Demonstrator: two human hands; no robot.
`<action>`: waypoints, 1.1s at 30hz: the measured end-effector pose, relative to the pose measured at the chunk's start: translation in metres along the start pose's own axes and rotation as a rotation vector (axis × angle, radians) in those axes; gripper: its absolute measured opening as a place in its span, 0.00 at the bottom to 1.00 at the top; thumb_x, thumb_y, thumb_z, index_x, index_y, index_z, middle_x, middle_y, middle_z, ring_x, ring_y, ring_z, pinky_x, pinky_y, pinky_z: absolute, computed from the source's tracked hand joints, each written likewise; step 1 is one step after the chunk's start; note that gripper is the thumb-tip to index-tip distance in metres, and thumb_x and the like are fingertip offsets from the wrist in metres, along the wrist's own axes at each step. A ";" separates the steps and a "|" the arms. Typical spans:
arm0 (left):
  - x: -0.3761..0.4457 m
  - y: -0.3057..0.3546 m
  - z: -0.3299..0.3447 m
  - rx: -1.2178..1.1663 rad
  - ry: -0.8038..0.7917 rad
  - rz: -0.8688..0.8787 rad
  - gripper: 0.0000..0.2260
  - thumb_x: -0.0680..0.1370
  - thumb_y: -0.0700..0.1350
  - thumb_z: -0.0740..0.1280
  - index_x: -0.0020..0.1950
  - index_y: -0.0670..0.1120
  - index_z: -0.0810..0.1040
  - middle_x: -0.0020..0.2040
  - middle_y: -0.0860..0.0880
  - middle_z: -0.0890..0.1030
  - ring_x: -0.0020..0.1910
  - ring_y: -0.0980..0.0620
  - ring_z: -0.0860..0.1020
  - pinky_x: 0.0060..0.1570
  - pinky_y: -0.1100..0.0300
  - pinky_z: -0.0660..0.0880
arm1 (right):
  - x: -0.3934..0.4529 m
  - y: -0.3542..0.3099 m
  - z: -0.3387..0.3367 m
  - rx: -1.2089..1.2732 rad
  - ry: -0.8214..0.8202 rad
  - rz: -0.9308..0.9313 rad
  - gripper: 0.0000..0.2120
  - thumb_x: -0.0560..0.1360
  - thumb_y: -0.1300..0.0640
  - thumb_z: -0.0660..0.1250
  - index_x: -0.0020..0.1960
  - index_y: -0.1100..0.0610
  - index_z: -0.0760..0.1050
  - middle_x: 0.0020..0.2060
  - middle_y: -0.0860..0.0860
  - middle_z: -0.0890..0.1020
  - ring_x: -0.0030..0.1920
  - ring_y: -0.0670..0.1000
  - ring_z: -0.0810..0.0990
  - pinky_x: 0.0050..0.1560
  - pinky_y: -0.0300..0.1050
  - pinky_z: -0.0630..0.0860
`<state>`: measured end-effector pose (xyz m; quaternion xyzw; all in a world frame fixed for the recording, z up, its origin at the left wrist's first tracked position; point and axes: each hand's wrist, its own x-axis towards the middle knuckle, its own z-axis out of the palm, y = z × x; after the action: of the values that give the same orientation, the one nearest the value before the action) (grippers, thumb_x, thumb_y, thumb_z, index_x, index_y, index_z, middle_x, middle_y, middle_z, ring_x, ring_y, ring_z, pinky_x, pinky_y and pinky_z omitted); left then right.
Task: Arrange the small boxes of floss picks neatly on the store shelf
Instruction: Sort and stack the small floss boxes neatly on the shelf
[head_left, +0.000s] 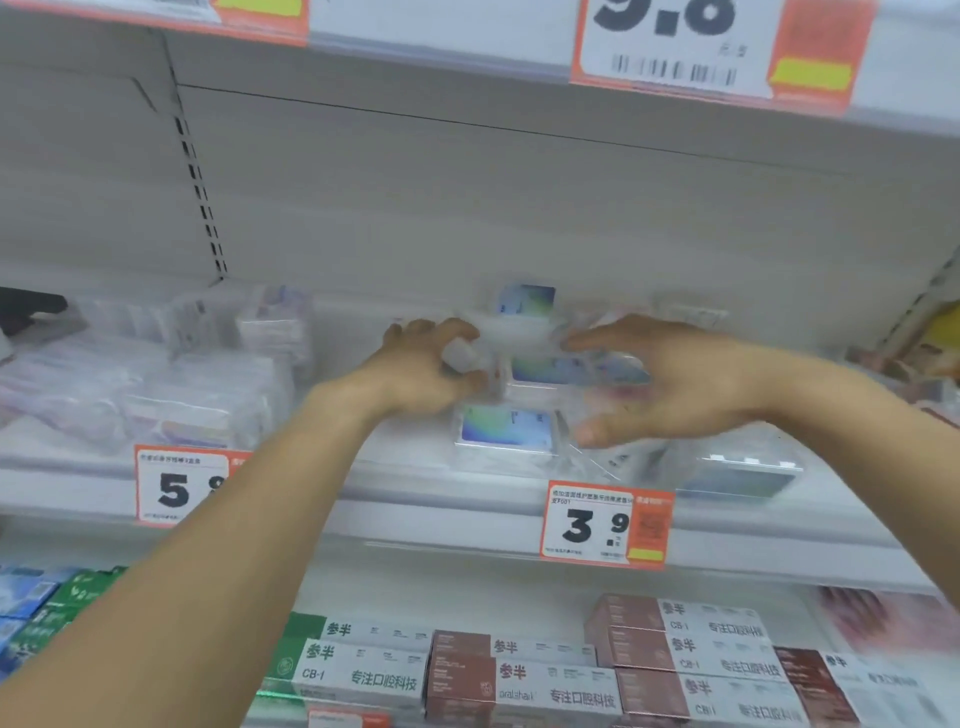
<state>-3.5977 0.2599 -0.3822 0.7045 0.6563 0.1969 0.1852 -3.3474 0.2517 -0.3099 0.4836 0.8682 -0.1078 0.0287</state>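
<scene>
In the head view, the small boxes of floss picks (506, 428) sit in the middle of the shelf (452, 486). They lie flat in a line that runs from 6 o'clock at the front edge toward 12 o'clock at the back wall. Each box's long side goes from 9 to 3 o'clock.

At 9 o'clock of them is a pile of clear packs (156, 384). At 3 o'clock lies a grey pack (743, 480). A price tag (608, 525) reading 3.9 hangs at 6 o'clock, and toothpaste boxes (519, 680) fill the shelf below.

The left hand (421, 371) reaches in from 7 o'clock. Its fingers curl tight around a blurry clear box (498, 338). The right hand (670, 379) comes from 3 o'clock with fingers straight and close together, tips touching that same box, thumb held apart below.
</scene>
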 end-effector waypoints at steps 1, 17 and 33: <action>0.001 -0.002 0.000 0.015 -0.005 -0.004 0.25 0.76 0.61 0.64 0.72 0.61 0.63 0.70 0.48 0.69 0.73 0.44 0.58 0.69 0.54 0.59 | -0.012 0.008 0.001 -0.009 -0.028 0.032 0.52 0.56 0.22 0.69 0.76 0.36 0.58 0.75 0.39 0.62 0.74 0.45 0.65 0.73 0.45 0.63; -0.032 0.030 -0.007 -0.050 0.066 0.056 0.08 0.76 0.54 0.69 0.52 0.54 0.81 0.52 0.47 0.80 0.54 0.48 0.78 0.55 0.56 0.73 | -0.053 0.067 0.039 0.187 0.834 -0.091 0.20 0.72 0.45 0.73 0.59 0.54 0.80 0.56 0.51 0.81 0.58 0.49 0.78 0.59 0.33 0.68; -0.035 0.104 0.067 0.250 0.157 0.370 0.29 0.74 0.62 0.64 0.73 0.59 0.64 0.72 0.52 0.67 0.70 0.48 0.64 0.70 0.51 0.58 | -0.015 0.068 0.080 0.533 0.769 0.179 0.31 0.71 0.40 0.72 0.70 0.52 0.72 0.64 0.49 0.80 0.63 0.53 0.77 0.60 0.42 0.72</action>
<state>-3.4760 0.2175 -0.3869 0.8127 0.5477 0.1990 0.0056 -3.2863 0.2567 -0.3965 0.5520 0.7127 -0.1371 -0.4105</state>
